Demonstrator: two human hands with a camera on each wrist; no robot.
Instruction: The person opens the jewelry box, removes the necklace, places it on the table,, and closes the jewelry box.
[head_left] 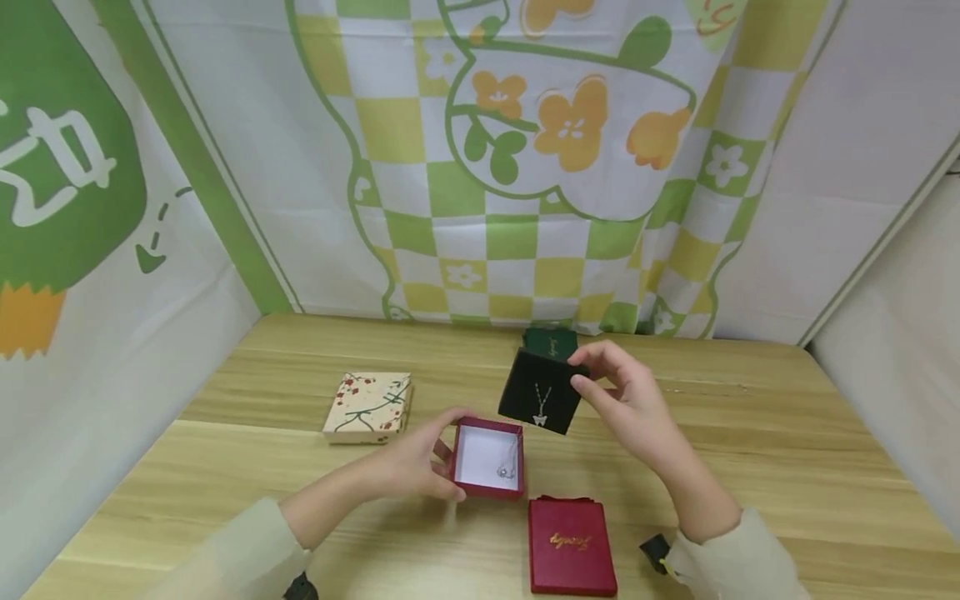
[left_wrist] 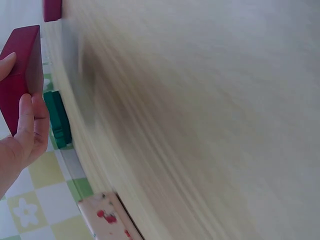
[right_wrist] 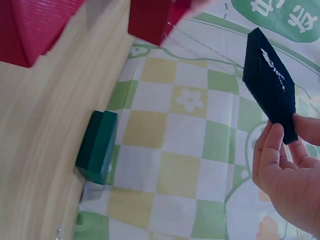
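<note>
While, above the table (head_left: pixel 795 467), left hand (head_left: pixel 416 462) grips the red box (head_left: pixel 489 490) and, apart from it, right hand (head_left: pixel 626 400) pinches the black pad (head_left: pixel 525 387) near a corner: box could tip if left slackens; pad could twist from that small pinch; chain (right_wrist: pixel 205 45), strung pad-to-box, could snag if they separate, tugging the butterfly pendant (head_left: pixel 540 420).

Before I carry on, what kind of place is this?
Probably a curtained-off booth or small work corner, though the wider room isn't visible. A patterned curtain hangs behind a wood-grain table, and the jewellery boxes, including an open red box, suggest a spot for handling jewellery.
</note>
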